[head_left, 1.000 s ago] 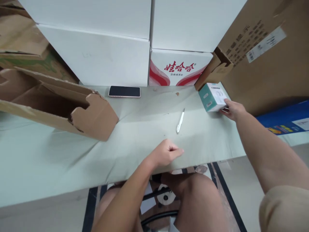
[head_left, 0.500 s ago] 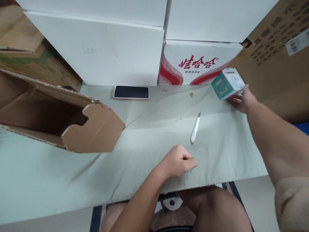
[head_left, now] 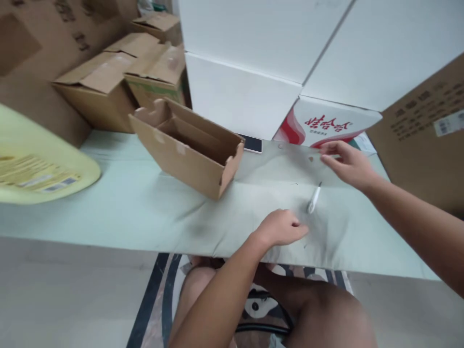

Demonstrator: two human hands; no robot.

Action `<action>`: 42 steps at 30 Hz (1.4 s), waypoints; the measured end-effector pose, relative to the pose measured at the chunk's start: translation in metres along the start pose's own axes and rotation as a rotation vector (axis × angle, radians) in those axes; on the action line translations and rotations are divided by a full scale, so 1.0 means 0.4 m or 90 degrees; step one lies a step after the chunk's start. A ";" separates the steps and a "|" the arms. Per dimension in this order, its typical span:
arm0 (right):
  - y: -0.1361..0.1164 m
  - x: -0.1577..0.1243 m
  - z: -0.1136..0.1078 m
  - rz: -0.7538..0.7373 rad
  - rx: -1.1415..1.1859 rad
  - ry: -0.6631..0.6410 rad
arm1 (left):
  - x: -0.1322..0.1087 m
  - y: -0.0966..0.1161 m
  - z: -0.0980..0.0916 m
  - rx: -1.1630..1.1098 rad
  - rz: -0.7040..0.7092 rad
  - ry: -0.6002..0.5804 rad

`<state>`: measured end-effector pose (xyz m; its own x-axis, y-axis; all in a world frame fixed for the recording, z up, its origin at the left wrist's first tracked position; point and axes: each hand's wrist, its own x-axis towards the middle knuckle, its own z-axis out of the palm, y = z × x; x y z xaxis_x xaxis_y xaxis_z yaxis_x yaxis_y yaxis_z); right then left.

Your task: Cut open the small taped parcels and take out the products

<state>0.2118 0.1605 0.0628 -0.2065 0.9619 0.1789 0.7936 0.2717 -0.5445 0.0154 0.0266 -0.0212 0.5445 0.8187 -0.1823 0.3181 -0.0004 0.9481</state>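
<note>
My right hand (head_left: 346, 163) hovers over the back right of the table, its thumb and fingers apart and nothing between them. Behind it, partly hidden, a small teal and white box (head_left: 364, 143) stands against the cartons. My left hand (head_left: 282, 227) rests near the front edge as a loose fist, with nothing visible in it. Between the hands lies a white-handled craft knife (head_left: 313, 199), its tip pointing to the back. An open, upright cardboard box (head_left: 188, 166) stands left of my left hand. A dark-screened phone (head_left: 253, 144) is partly hidden behind that box.
White cartons (head_left: 235, 96) are stacked along the back, beside a carton with red lettering (head_left: 328, 121). A large brown carton (head_left: 427, 121) stands at the right. Brown boxes (head_left: 97, 87) fill the back left. A pale yellow bottle (head_left: 43, 164) juts in at the left.
My right hand has let go of the teal and white box and moved left, its fingers now apart. The view has swung left, bringing in the yellow bottle; my left hand stays a fist.
</note>
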 end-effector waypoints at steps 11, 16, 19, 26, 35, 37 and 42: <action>-0.507 -0.001 0.265 -0.553 -0.276 -0.293 | -0.082 -0.026 -0.048 0.185 -0.005 0.039; -0.469 -0.033 0.220 -0.553 -0.265 -0.185 | -0.093 -0.026 -0.063 0.200 -0.006 0.020; -0.395 -0.102 0.127 -0.500 -0.255 -0.022 | -0.095 -0.022 -0.059 0.226 -0.018 -0.014; -0.066 -0.343 -0.135 -0.115 -0.465 0.224 | -0.084 -0.025 -0.042 0.252 -0.016 -0.050; 0.261 -0.409 -0.267 0.276 -0.444 0.174 | -0.034 -0.019 -0.010 0.267 -0.029 -0.048; 0.273 -0.375 -0.279 0.257 -0.432 0.159 | -0.023 -0.016 -0.005 0.270 -0.035 -0.050; 0.296 -0.272 -0.304 0.217 -0.402 0.131 | 0.004 -0.011 0.003 0.249 -0.036 -0.051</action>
<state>0.3979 0.0842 0.0788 0.1723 0.9479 0.2678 0.9850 -0.1693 -0.0346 0.0157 0.0271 -0.0259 0.5719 0.7762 -0.2655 0.6118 -0.1879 0.7684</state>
